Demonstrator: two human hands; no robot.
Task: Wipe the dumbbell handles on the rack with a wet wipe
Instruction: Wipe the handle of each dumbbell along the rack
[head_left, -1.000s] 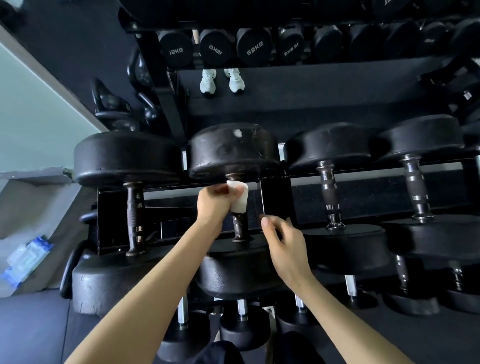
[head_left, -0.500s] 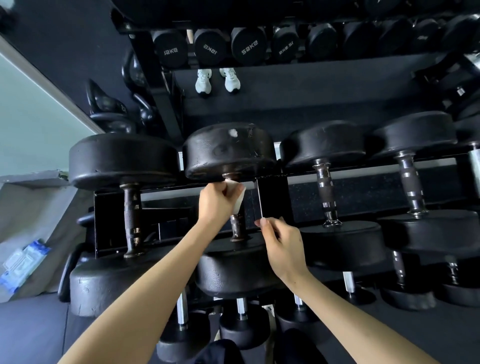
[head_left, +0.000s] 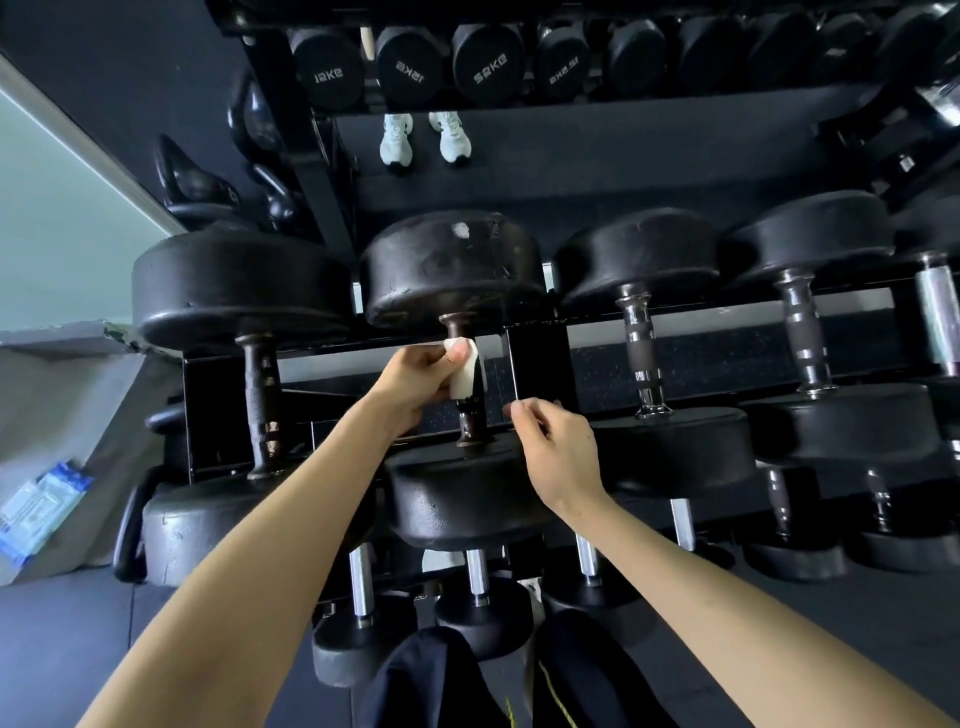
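Risk, main: wipe is folded small and covers only the upper stretch of the handle of the second dumbbell from the left, mid-frame. The dark lower stretch toward the near head is bare, so a short stroke would likely leave it unwiped. Second: the handle looks rough, so the wipe could bunch or slide out from under the thumb. Third: a hard twist might roll the dumbbell on the rack, and the right hand lies close beside the near head, fingers exposed. Hands: left hand reaches up from lower left, fingers curled round wipe and handle, thumb pressed on the wipe's front. Right hand comes in from lower right, fingers loosely curled, nothing in it; whether its fingertips touch the rack post, cannot tell.
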